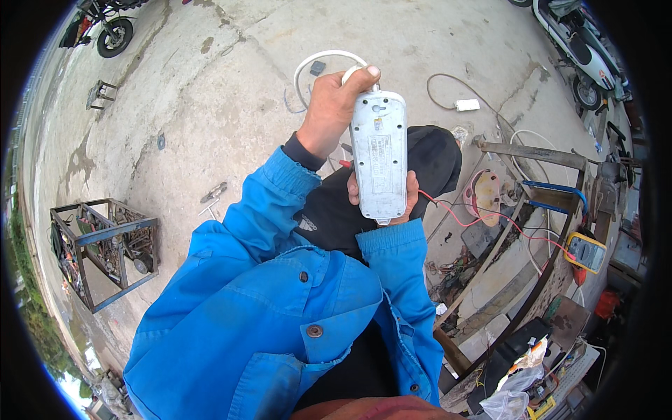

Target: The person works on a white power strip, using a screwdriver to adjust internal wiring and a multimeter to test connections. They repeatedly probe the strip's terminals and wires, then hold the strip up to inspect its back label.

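A white power strip lies back side up over my dark trouser leg, showing screws, a hanging slot and a label. My left hand is closed around its far end, thumb on top where the white cord comes out. From below, my right hand grips the near end, fingers and thumb showing on either side and the palm hidden. A red test lead runs from a yellow multimeter to beside my right hand. A red probe handle peeks out left of the strip.
A metal frame bench stands at my right, with the multimeter on it and clutter below. A white plug-like block lies on the concrete. Pliers and a metal rack of parts are left. A scooter stands far right.
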`<state>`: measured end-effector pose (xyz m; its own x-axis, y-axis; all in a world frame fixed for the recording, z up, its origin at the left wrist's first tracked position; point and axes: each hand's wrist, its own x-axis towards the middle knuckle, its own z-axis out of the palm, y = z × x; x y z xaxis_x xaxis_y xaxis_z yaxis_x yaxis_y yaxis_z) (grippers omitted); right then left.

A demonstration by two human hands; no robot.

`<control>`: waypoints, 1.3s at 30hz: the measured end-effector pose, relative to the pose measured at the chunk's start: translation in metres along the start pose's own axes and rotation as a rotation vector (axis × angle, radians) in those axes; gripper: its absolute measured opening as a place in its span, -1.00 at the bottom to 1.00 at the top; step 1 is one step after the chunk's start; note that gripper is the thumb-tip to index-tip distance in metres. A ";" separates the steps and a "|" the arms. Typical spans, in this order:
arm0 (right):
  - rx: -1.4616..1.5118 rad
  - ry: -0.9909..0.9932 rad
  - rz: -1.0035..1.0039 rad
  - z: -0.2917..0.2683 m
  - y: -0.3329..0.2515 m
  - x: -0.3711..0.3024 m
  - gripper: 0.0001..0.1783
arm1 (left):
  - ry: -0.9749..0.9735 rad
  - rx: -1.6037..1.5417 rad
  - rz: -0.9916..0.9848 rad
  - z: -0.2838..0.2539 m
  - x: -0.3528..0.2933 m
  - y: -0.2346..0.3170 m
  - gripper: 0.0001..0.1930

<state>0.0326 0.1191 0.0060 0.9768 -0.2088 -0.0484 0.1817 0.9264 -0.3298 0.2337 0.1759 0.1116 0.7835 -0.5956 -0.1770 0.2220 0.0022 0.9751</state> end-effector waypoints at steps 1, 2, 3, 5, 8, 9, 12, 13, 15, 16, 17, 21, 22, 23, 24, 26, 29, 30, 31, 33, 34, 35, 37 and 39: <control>0.005 0.003 0.000 0.000 0.000 0.000 0.31 | 0.001 0.010 -0.001 0.000 0.000 0.000 -0.48; -0.004 0.003 -0.001 0.000 0.000 0.000 0.31 | 0.000 0.012 -0.003 0.000 0.000 0.000 -0.48; -0.014 0.013 0.000 -0.001 0.000 0.000 0.31 | -0.006 0.009 -0.003 -0.001 0.000 0.001 -0.48; -0.026 0.020 0.001 -0.001 0.000 0.000 0.31 | -0.008 0.018 -0.016 -0.001 -0.001 0.001 -0.49; -0.037 0.019 -0.004 -0.001 0.000 0.000 0.30 | -0.008 -0.011 -0.013 -0.001 -0.001 0.001 -0.50; -0.042 0.025 -0.006 -0.001 0.000 0.000 0.30 | -0.014 -0.031 -0.008 0.000 -0.001 0.001 -0.50; -0.039 0.018 -0.010 -0.001 0.000 0.000 0.30 | -0.011 -0.049 -0.010 0.000 -0.001 0.000 -0.51; -0.043 0.026 -0.006 -0.001 0.000 0.000 0.30 | -0.007 -0.053 -0.014 0.000 -0.001 -0.001 -0.51; -0.042 0.010 -0.007 -0.002 0.000 0.000 0.30 | -0.004 -0.063 -0.019 0.001 -0.001 -0.002 -0.51; -0.044 0.012 -0.007 -0.002 0.000 0.000 0.31 | 0.000 -0.050 -0.021 0.000 -0.001 -0.002 -0.50; -0.046 0.013 -0.006 -0.003 0.001 0.000 0.31 | 0.000 -0.041 -0.022 0.000 -0.001 -0.002 -0.49; -0.047 0.012 -0.011 -0.004 0.001 0.000 0.31 | -0.009 0.006 -0.020 0.000 -0.001 -0.003 -0.47; -0.050 0.010 -0.011 -0.004 0.001 0.000 0.31 | -0.007 -0.006 -0.017 0.000 -0.002 -0.003 -0.47; -0.052 0.008 -0.010 -0.004 0.001 0.000 0.31 | -0.006 -0.018 -0.014 0.000 -0.002 -0.003 -0.47; -0.058 0.009 -0.008 -0.003 0.001 0.001 0.31 | -0.013 -0.036 -0.006 0.001 -0.002 -0.004 -0.46; -0.060 0.012 -0.008 -0.002 0.000 0.001 0.31 | -0.006 -0.031 -0.001 0.001 -0.002 -0.004 -0.47; -0.047 0.020 -0.016 0.000 0.001 0.000 0.31 | -0.013 -0.048 0.002 0.001 -0.001 -0.005 -0.49; -0.038 0.025 -0.020 0.001 0.001 0.000 0.31 | -0.018 -0.061 0.001 0.001 -0.001 -0.005 -0.50; -0.033 0.022 -0.024 0.001 0.002 0.001 0.31 | -0.020 -0.061 0.001 0.001 -0.001 -0.006 -0.50; -0.025 0.012 -0.030 0.001 0.002 0.002 0.30 | -0.027 -0.070 -0.002 0.001 -0.001 -0.006 -0.51; -0.025 0.007 -0.027 0.001 0.002 0.002 0.30 | -0.029 -0.072 -0.005 0.001 -0.001 -0.006 -0.51; -0.037 -0.004 -0.027 0.001 0.002 0.002 0.30 | -0.031 -0.073 -0.009 0.001 -0.001 -0.006 -0.51; -0.046 -0.031 -0.025 0.000 0.001 0.003 0.29 | -0.028 -0.079 -0.009 0.001 -0.001 -0.006 -0.50; -0.030 -0.018 -0.020 0.001 0.001 0.002 0.29 | -0.024 -0.089 -0.003 0.002 -0.002 -0.006 -0.50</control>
<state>0.0350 0.1198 0.0066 0.9750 -0.2207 -0.0244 0.1975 0.9122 -0.3591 0.2297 0.1751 0.1064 0.7690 -0.6146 -0.1758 0.2760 0.0712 0.9585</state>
